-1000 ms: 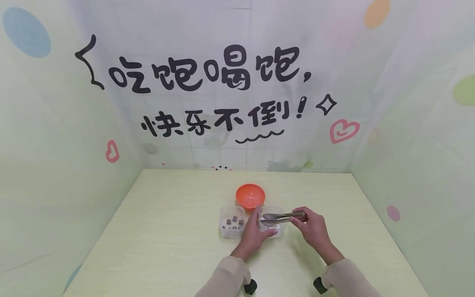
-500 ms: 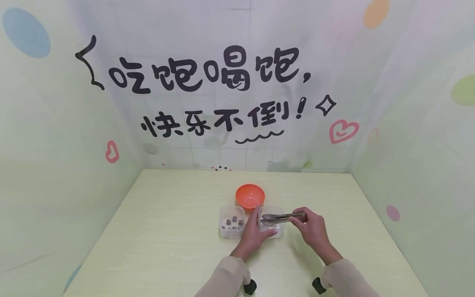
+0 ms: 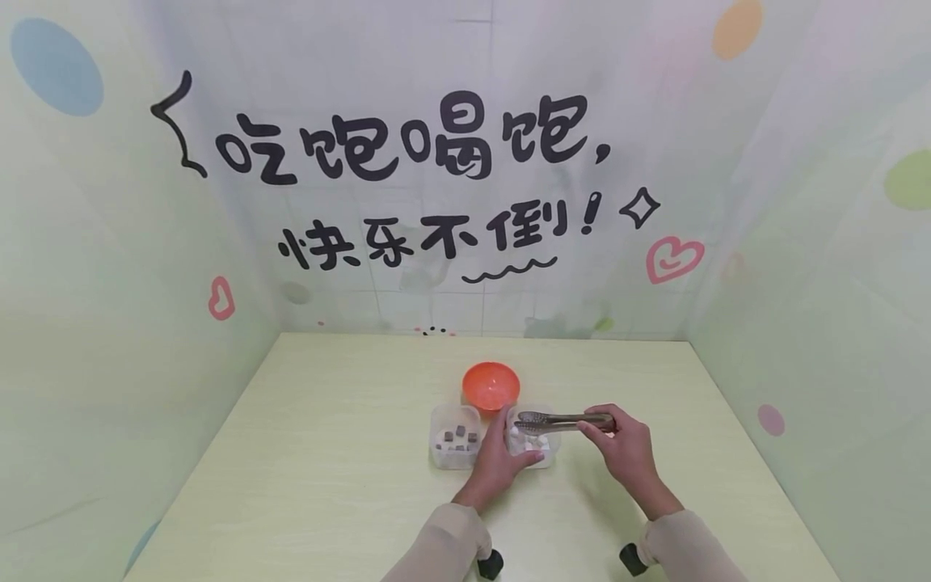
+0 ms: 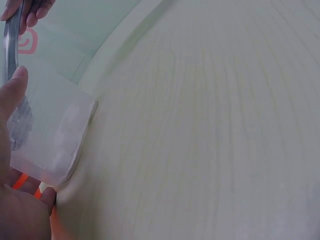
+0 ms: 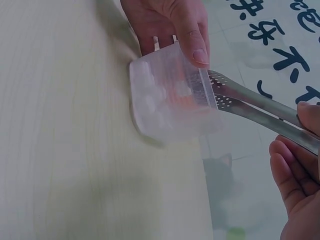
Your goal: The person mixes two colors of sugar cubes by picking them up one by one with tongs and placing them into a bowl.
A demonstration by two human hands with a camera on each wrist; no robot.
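Observation:
My left hand point(image 3: 498, 459) grips a clear plastic box point(image 3: 553, 454) by its side, thumb along the near wall. Several small white pieces point(image 3: 537, 443) lie in the box. Metal tongs point(image 3: 563, 423) are held in my right hand point(image 3: 627, 449) by their closed end. Their perforated tips reach over the box rim, and in the right wrist view the tongs point(image 5: 257, 110) dip just inside the tilted box point(image 5: 155, 107). A pale piece point(image 5: 184, 89) shows through the wall right at the tips. The left wrist view has the box point(image 4: 60, 120) from its outer side.
A second clear box point(image 3: 454, 464) with several dark cubes point(image 3: 461, 432) stands left of my left hand. Behind both boxes sits an orange bowl point(image 3: 491, 386). The pale wooden table point(image 3: 334, 453) ends at a printed back wall point(image 3: 480, 307), with side walls left and right.
The tongs first narrowed, then my right hand drew them a little to the right, uncovering more of the white pieces. My left hand keeps its place on the box.

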